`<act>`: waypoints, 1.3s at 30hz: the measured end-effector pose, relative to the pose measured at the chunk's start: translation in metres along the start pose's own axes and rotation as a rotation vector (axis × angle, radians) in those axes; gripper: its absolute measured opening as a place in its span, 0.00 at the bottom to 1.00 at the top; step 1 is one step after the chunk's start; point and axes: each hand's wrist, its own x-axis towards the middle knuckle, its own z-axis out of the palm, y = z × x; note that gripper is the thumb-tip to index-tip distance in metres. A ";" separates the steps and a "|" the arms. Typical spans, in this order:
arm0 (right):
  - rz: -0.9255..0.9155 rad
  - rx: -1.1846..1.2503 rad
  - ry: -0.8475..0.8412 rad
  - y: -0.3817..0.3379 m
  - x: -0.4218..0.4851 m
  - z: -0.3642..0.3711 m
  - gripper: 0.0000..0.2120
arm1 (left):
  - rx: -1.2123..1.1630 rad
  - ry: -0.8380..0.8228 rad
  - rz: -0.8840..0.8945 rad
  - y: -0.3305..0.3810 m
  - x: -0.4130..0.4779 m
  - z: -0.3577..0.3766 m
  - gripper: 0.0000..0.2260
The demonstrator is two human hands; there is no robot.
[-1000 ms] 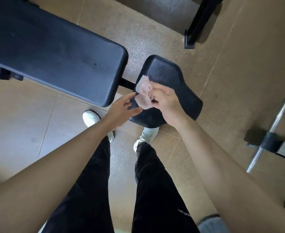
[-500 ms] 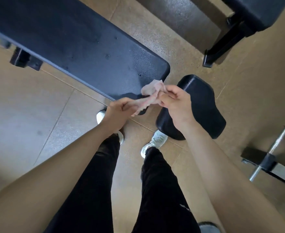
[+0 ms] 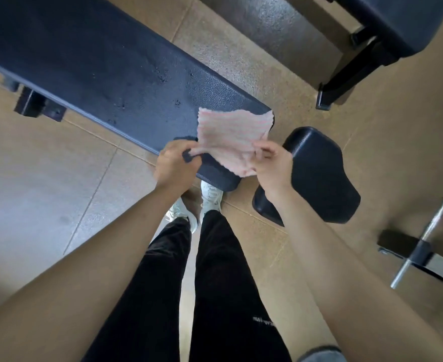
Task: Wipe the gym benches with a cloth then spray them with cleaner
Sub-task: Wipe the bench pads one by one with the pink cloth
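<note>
Cloth (image 3: 232, 142) now spread open; left hand (image 3: 174, 164), right hand (image 3: 272, 165) each pinching corner above bench (image 3: 97, 82).

A cloth (image 3: 234, 141) of pale pink, crossed by faint white ribbed stripes, shows against a long pad (image 3: 97, 74) of black pebble-grained vinyl with a dull bluish sheen and a few darker specks. The seat pad (image 3: 317, 173) beside it is the same grained black. The floor (image 3: 45, 178) is tan, finely speckled tile with thin pale seams, washed greyish at the left. A mat (image 3: 267, 30) at the top is dark brown-grey and speckled. The trousers (image 3: 228, 283) are black with a small line of white lettering; the shoes (image 3: 211, 194) are white. A metal bar (image 3: 421, 241) is shiny silver on a black bracket (image 3: 398, 244). A second pad (image 3: 398, 19) is blue-black
</note>
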 end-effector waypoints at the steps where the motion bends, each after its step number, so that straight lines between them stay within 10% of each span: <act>1: 0.041 -0.156 -0.074 0.014 0.004 0.004 0.19 | 0.048 -0.020 -0.071 -0.009 -0.001 0.006 0.15; 7: -0.432 -0.719 0.010 0.037 0.010 0.012 0.15 | 0.320 0.063 0.006 -0.036 0.003 0.006 0.26; 12: -0.866 -1.213 -0.286 0.052 0.020 0.041 0.28 | 0.427 -0.010 0.016 -0.051 0.007 0.005 0.28; 28: -0.822 -1.276 -0.140 0.006 0.127 0.042 0.35 | 0.414 -0.028 0.017 -0.053 0.001 0.006 0.31; 39: -1.038 -1.304 -0.416 0.052 0.032 0.098 0.32 | 0.264 0.058 0.081 -0.061 0.005 -0.013 0.30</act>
